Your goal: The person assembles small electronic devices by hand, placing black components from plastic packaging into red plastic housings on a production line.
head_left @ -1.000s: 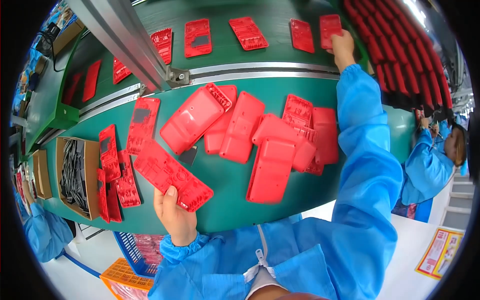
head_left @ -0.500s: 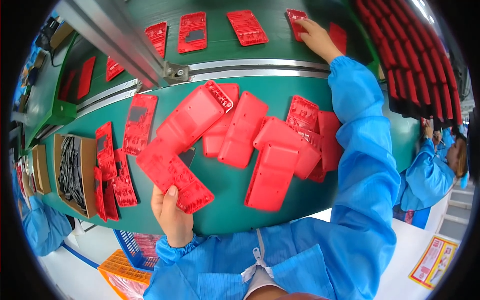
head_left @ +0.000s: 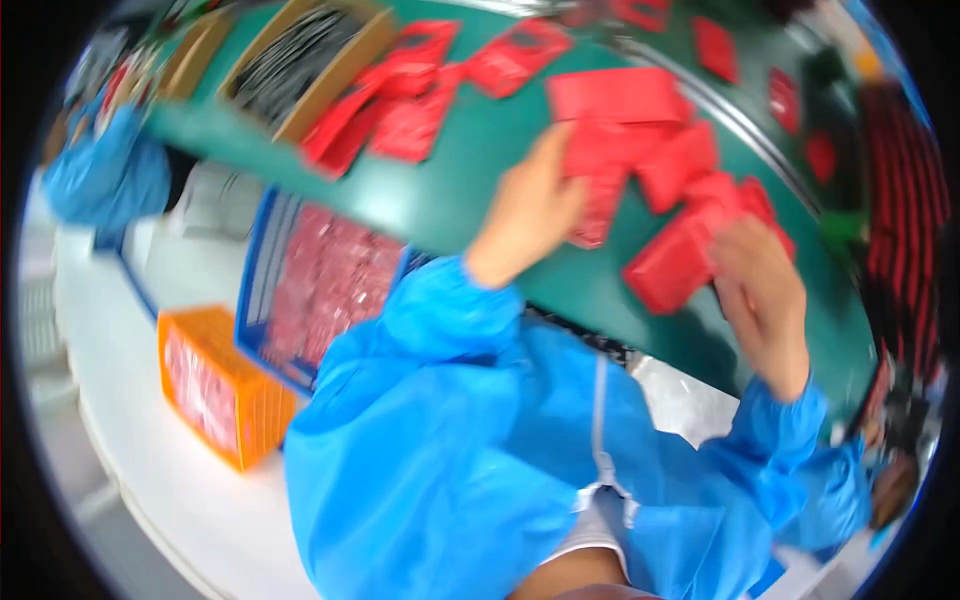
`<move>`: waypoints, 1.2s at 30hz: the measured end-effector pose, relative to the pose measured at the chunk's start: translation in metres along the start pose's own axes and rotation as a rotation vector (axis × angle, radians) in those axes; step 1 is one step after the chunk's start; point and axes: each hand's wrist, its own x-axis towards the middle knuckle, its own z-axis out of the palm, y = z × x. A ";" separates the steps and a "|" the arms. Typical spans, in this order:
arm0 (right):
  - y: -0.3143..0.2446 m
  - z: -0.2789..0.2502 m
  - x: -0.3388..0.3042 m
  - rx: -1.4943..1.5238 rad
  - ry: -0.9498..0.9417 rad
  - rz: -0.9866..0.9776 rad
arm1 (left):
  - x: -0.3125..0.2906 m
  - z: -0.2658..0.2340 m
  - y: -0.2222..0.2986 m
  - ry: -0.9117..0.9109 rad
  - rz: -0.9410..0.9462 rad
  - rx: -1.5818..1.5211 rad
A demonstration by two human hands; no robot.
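Several smooth red plastic casings [head_left: 612,98] lie overlapping in a heap on the green table. My left hand [head_left: 525,208] is at the left side of the heap, thumb and forefinger apart, beside a red casing with its ribbed inside up [head_left: 600,205]. Motion blur hides whether its fingertips touch that casing. At the heap's near right end, my right hand [head_left: 765,295] is beside a thick red casing [head_left: 672,262]. Its fingers bend downward and are smeared, so I cannot tell whether they grip anything.
A cardboard box [head_left: 300,65] of dark strips stands at the far left, near more red casings [head_left: 415,120]. Below the table edge are a blue crate [head_left: 262,262] with wrapped reddish pieces and an orange basket [head_left: 265,420]. A metal rail [head_left: 720,110] borders the conveyor. Other people sit at both sides.
My right hand has come back from a casing on the conveyor to the heap. The view has turned, bringing the crate and basket further in. My left thumb no longer plainly clasps its casing.
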 end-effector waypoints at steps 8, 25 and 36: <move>-0.054 0.093 -0.005 0.060 0.050 -0.230 | -0.017 -0.024 -0.010 0.233 0.493 0.211; -0.053 0.133 -0.008 0.185 0.269 -0.183 | 0.066 -0.265 -0.078 0.533 0.024 0.685; -0.080 0.127 -0.002 0.990 0.516 0.377 | -0.036 -0.074 0.016 0.025 0.035 -0.859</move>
